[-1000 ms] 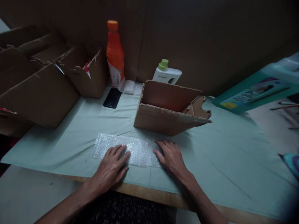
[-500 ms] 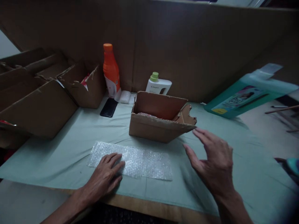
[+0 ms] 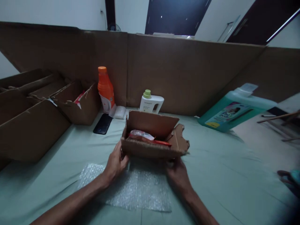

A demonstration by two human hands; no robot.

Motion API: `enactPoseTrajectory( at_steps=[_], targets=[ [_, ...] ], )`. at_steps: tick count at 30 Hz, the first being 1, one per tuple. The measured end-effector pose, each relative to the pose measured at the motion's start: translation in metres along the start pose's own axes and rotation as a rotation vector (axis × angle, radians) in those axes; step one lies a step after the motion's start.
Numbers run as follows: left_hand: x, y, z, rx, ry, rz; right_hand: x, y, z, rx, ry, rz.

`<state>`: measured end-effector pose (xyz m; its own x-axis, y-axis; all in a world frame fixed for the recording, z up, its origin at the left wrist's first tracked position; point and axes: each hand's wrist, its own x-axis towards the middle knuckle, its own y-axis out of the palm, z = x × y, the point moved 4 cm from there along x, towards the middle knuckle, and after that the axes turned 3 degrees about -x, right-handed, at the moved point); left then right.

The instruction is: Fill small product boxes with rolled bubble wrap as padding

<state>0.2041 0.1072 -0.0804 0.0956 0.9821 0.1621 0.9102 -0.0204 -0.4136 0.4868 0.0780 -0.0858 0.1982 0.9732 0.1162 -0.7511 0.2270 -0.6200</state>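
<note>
Brown cardboard box (image 3: 153, 147) sits in the middle of the frame, above the bubble wrap (image 3: 131, 187). My left hand (image 3: 116, 162) and right hand (image 3: 178, 175) grip its sides, fingers curled tight around it.

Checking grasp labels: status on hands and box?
Left hand and right hand grip the open box at its near corners. Box over bubble wrap; red packet inside. Nothing in the way.
</note>
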Motion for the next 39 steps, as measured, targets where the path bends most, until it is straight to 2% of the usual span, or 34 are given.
enactPoseTrajectory(
  at_steps=[3,5,8,11,13,14,15,17,20,23,26,29,32,34,36,39],
  targets=[
    [-0.014,0.007,0.009,0.047,0.091,-0.091,-0.013,0.008,-0.006,-0.082,-0.050,-0.083],
    [-0.011,0.009,0.009,0.058,0.050,-0.077,-0.002,0.007,-0.003,-0.079,-0.077,-0.092],
    [0.025,0.012,0.000,0.057,-0.054,-0.014,0.041,0.001,0.010,-0.074,-0.078,-0.073],
    [0.078,0.012,-0.006,0.136,-0.031,0.028,0.084,0.003,0.017,-0.084,-0.030,-0.005],
    [0.101,0.003,0.000,0.290,0.004,0.023,0.093,0.004,0.013,-0.092,-0.016,-0.020],
    [0.104,-0.005,0.004,0.381,0.034,0.050,0.090,0.003,0.008,-0.109,-0.019,-0.043],
    [0.101,-0.014,0.008,0.456,0.055,0.080,0.082,0.002,0.002,-0.140,-0.034,-0.066],
    [0.078,-0.036,0.016,0.544,0.082,0.164,0.053,0.000,-0.008,-0.230,-0.128,-0.052],
    [0.019,-0.062,0.021,0.616,0.144,0.346,-0.001,0.006,-0.013,-0.362,-0.360,0.126],
    [-0.031,-0.065,0.026,0.685,0.200,0.467,-0.043,0.020,-0.003,-0.442,-0.501,0.234],
    [-0.053,-0.052,0.030,0.678,0.206,0.464,-0.066,0.030,0.015,-0.429,-0.554,0.249],
    [-0.055,-0.041,0.024,0.672,0.231,0.434,-0.084,0.030,0.026,-0.333,-0.499,0.259],
    [-0.043,-0.035,0.001,0.726,0.287,0.465,-0.106,0.022,0.027,-0.204,-0.323,0.295],
    [-0.028,-0.026,-0.021,0.769,0.384,0.539,-0.123,0.018,0.025,-0.112,-0.177,0.345],
    [-0.011,-0.008,-0.039,0.788,0.514,0.640,-0.140,0.016,0.022,-0.023,-0.044,0.389],
    [0.011,0.021,-0.052,0.789,0.621,0.750,-0.158,0.016,0.018,0.086,0.104,0.433]
  ],
)
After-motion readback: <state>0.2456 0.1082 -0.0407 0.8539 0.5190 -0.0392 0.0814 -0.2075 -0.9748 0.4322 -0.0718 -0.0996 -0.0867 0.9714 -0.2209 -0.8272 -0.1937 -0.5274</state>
